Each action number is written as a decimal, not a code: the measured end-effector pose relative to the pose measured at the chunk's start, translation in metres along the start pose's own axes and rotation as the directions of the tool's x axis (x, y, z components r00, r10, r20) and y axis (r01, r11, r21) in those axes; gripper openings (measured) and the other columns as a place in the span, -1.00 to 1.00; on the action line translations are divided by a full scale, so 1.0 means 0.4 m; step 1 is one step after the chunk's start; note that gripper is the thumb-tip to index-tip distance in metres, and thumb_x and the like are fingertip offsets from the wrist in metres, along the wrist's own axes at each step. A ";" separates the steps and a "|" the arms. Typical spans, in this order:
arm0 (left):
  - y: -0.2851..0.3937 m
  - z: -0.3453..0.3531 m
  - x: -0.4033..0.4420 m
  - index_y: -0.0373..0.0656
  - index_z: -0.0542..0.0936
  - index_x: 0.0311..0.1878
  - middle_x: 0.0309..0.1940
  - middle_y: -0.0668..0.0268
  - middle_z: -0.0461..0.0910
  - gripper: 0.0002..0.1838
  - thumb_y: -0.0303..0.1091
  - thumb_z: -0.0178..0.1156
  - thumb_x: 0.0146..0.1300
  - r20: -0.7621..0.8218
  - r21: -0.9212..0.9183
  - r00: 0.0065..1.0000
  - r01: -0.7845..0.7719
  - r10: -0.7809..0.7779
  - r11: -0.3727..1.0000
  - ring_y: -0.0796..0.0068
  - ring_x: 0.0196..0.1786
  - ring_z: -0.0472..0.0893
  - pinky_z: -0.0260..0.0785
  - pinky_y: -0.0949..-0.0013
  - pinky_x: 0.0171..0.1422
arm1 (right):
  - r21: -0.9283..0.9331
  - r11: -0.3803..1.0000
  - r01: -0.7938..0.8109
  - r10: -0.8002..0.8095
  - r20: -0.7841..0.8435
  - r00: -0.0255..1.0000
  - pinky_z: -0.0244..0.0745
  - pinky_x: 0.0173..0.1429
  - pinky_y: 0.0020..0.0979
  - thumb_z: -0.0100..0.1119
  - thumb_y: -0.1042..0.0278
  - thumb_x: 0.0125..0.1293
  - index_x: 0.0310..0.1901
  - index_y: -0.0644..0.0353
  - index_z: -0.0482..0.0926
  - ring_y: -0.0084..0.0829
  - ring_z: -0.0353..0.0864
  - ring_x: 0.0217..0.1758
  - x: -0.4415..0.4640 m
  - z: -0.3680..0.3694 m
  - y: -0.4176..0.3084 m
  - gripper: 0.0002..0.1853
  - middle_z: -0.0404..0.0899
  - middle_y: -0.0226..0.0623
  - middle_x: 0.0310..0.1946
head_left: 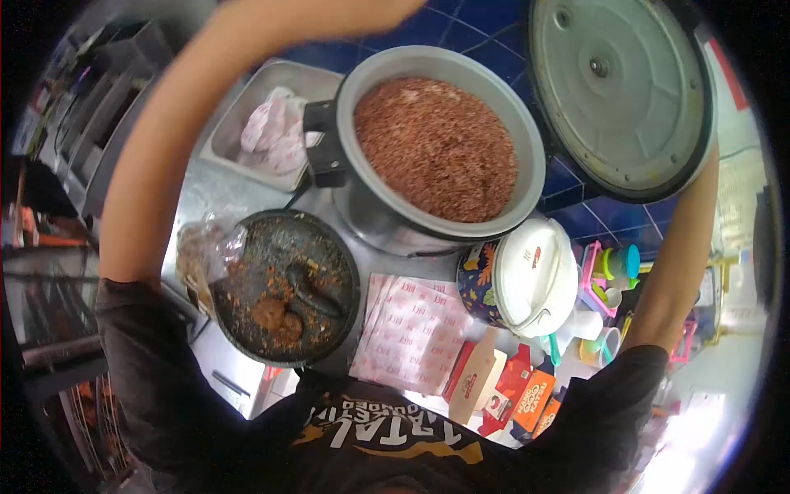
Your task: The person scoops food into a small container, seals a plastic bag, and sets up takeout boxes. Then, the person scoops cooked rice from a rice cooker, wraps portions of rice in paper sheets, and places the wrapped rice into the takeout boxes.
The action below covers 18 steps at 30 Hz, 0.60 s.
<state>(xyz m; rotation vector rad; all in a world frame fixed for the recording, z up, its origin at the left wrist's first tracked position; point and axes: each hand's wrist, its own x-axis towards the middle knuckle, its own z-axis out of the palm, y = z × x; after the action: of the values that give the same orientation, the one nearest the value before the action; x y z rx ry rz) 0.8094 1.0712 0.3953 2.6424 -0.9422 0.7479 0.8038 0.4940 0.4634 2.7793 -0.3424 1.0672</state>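
Note:
A large round pot (350,90) full of reddish-brown rice stands open on the steel counter. Its round metal lid (617,99) is raised at the upper right, underside showing. My right forearm reaches up behind the lid, and the lid hides that hand. My left arm arches over the counter from the left; the hand lies at or past the top edge, too cut off and blurred to make out its fingers. Below the pot on the left sits a dark stone mortar (247,317) holding a pestle (313,292) and reddish-brown paste.
A steel tray (222,148) with crumpled paper is at the upper left. Near the mortar lies a plastic bag (218,247). Printed paper sheets (411,333), a white-lidded container (535,276), red boxes (506,391) and colourful cups (621,263) stand towards the right.

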 end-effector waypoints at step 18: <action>-0.146 0.322 -0.274 -0.22 0.62 0.12 -0.29 -0.03 0.69 -0.37 0.20 -0.09 0.49 0.333 -0.115 0.804 0.554 -0.493 0.825 0.03 -0.32 0.72 0.58 0.09 -0.19 | -0.104 0.984 -0.143 0.162 0.196 0.967 0.58 0.11 -0.23 0.10 0.24 0.49 0.25 0.24 0.51 -0.12 0.69 0.08 -0.095 0.048 0.263 -0.60 0.68 0.03 0.04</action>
<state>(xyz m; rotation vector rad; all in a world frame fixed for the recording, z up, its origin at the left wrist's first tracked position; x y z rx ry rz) 0.8241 1.1241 0.2248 2.6612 -0.2687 0.1186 0.7612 0.3946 0.4292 2.8240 -0.6225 0.7734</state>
